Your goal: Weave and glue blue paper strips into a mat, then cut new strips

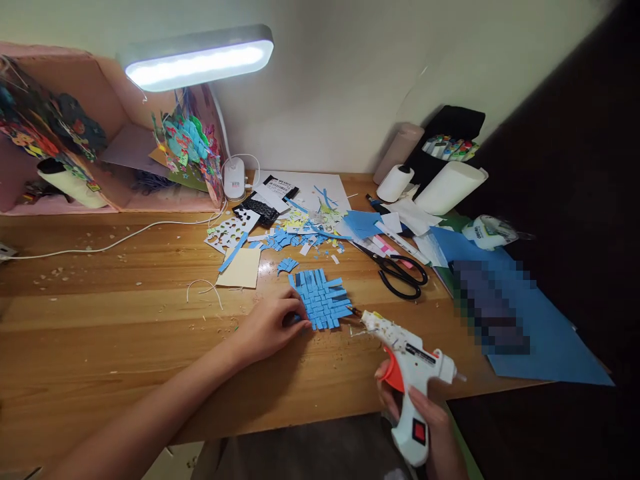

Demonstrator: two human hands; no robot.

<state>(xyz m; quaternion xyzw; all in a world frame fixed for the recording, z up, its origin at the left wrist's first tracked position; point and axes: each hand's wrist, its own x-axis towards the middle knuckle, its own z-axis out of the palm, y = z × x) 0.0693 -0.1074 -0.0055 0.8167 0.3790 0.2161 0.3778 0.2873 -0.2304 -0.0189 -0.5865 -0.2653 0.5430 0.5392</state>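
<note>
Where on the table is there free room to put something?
Mostly bare wood, with small bits: left, between white cable and left arm; smaller, between that arm and the glue gun. Crowded: beyond the woven blue piece, with paper scraps and scissors.

Wide open left across the desk (100,327), blocked ahead by paper scraps (281,239), and barred right by glue gun (420,367) and scissors (386,262)!

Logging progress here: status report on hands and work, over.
Left hand at woven paper. Right hand gripping glue gun, nozzle by paper's right edge. Paper scraps beyond.
</note>
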